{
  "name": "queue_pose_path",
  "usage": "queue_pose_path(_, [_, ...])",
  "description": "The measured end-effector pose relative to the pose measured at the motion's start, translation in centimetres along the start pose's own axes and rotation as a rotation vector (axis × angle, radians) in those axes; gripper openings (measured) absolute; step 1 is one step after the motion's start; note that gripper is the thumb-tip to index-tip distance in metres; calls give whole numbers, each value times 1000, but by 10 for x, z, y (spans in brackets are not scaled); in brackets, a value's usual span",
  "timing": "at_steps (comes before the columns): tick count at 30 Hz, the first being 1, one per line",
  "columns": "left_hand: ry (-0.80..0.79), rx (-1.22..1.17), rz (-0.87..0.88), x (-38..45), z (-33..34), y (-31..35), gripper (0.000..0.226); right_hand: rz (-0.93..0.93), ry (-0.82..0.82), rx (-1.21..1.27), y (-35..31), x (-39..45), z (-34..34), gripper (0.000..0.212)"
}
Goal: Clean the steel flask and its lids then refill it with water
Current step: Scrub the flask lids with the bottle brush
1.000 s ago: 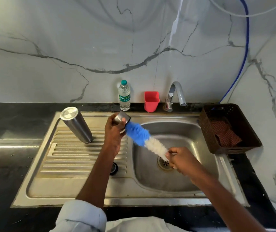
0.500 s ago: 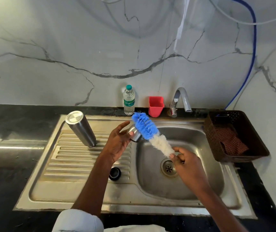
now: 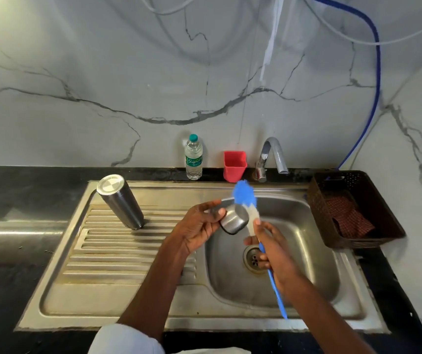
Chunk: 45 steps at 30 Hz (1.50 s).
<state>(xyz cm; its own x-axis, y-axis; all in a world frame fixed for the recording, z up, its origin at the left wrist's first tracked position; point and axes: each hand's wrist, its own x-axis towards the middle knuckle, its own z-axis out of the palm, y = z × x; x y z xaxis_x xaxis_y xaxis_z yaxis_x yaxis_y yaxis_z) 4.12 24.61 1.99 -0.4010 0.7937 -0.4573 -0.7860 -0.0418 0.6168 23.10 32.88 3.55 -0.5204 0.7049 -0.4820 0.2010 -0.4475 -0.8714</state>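
Scrubbing a lid over the stainless steel sink basin

The left hand pinches the small cup-shaped steel lid above the basin, its open mouth apparently angled down toward the right hand, which grips the blue handle of the blue-and-white bristle bottle brush. The brush's long axis runs up past the lid's right side, touching it. The tall steel flask stands inverted left of the basin.

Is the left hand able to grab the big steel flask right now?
Probably not yet. The left hand already holds the steel cup lid. The steel flask stands on the drainboard to its left with nothing between, so it must put the lid down first.
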Motion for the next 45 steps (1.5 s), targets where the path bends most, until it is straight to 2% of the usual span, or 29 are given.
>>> queue_pose_path(4, [-32,-8,-55,-2,14,-12,61,-28,6,142,-11,3,10,39])
queue_pose_path(9, [-64,-43,-151,-11,14,-12,50,-54,-9,135,-20,3,4,35])
queue_pose_path(12, [-68,37,-183,-16,15,-15,39,-78,-18,65,-19,1,1,31])
queue_pose_path(16, [-26,-8,-87,-14,16,-14,50,-183,89,-182,-4,3,-7,33])
queue_pose_path(19, [165,24,13,-13,17,-8,27,-312,214,-522,3,-3,-18,37])
queue_pose_path(21, [256,40,76,-12,14,-5,12,-410,216,-702,4,-16,-25,41])
queue_pose_path(23, [276,7,115,-13,11,0,18,-490,163,-878,3,-33,-28,52])
queue_pose_path(25, [252,12,130,-14,11,6,34,-488,100,-1037,-1,-49,-25,64])
queue_pose_path(29, [221,207,122,-13,14,0,63,-415,116,-1136,-15,-54,-6,70])
queue_pose_path(33, [233,341,159,-17,21,-2,70,-418,193,-1199,-32,-43,9,70])
queue_pose_path(37, [318,378,224,-20,12,10,83,-417,113,-1378,-29,-59,12,75])
queue_pose_path(42, [218,528,294,-30,30,1,63,-412,214,-1379,-40,-37,17,79])
queue_pose_path(45, [271,404,319,-30,22,9,85,-431,126,-1437,-31,-50,21,84])
